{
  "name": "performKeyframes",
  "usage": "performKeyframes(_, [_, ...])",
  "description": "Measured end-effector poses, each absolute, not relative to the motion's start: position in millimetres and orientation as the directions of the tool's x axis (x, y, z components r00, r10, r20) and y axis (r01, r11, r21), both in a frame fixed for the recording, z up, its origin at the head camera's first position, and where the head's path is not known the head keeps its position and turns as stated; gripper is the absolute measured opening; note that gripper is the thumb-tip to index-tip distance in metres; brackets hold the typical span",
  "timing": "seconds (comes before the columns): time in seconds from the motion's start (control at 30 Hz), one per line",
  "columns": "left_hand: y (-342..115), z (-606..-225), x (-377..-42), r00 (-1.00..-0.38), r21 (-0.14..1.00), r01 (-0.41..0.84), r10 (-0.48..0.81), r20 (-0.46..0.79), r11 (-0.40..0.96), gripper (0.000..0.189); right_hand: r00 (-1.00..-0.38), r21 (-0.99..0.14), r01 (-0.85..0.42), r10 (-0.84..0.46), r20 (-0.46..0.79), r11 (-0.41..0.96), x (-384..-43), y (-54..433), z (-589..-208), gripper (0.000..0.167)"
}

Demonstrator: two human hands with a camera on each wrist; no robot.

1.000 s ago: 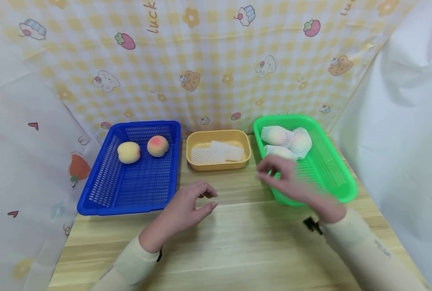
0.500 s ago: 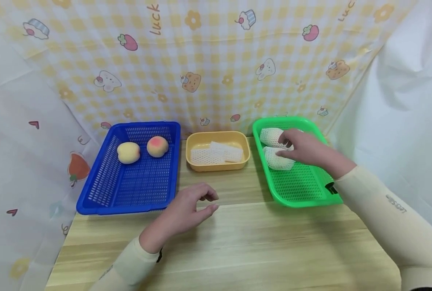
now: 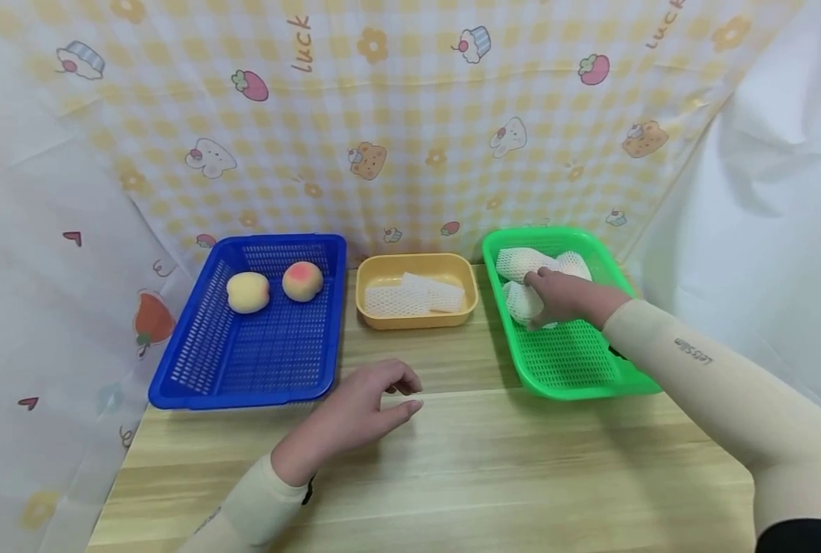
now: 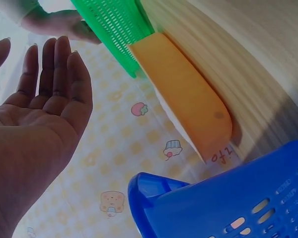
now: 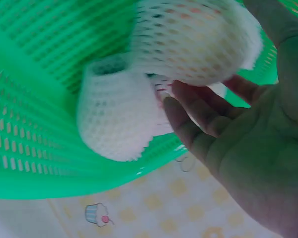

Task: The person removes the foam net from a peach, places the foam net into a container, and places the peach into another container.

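My right hand [image 3: 565, 298] is inside the green basket [image 3: 555, 392], its thumb and fingers round the front netted peach [image 3: 518, 301]. In the right wrist view, the fingertips touch the underside of that white foam net [image 5: 188, 44], and the thumb lies on its other side. Two more netted peaches, a left one [image 3: 517, 263] and a right one [image 3: 576, 265], lie behind it. Above the table in front of the blue basket [image 3: 244, 401], my left hand [image 3: 355, 407] hovers with loosely bent fingers and holds nothing. Two bare peaches, one pale [image 3: 247, 293] and one pink-topped [image 3: 302, 281], sit in the blue basket.
Between the baskets stands a small yellow tray [image 3: 417, 322] with flat white foam nets [image 3: 396, 301] in it. A checked cloth [image 3: 410, 100] hangs behind the wooden table [image 3: 451, 476], and white sheeting [image 3: 783, 192] hangs on the right.
My right hand first went right and up over the green basket, then came down onto the front netted peach, which has shifted slightly nearer. The left hand has stayed almost still.
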State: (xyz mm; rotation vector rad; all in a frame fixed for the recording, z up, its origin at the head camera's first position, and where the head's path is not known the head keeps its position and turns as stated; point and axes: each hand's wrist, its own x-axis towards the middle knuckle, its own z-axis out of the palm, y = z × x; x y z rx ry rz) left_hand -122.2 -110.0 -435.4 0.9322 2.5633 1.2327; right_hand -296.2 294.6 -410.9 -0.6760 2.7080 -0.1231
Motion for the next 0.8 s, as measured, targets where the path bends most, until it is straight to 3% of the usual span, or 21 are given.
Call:
performKeyframes(0.43, [-106.6, -445.1, -124.8, -0.781, 0.715, 0.458, 0.624, 0.040, 0.528, 0.016, -0.822, -0.200, -0.415, -0.460, -0.336, 0.888, -308.6, 299.3, -440.4, 0.101])
performKeyframes(0.8, [-105.1, -446.6, -122.6, -0.768, 0.703, 0.437, 0.639, -0.032, 0.561, 0.018, -0.828, -0.207, -0.412, -0.459, -0.321, 0.887, -314.7, 295.1, -452.8, 0.089])
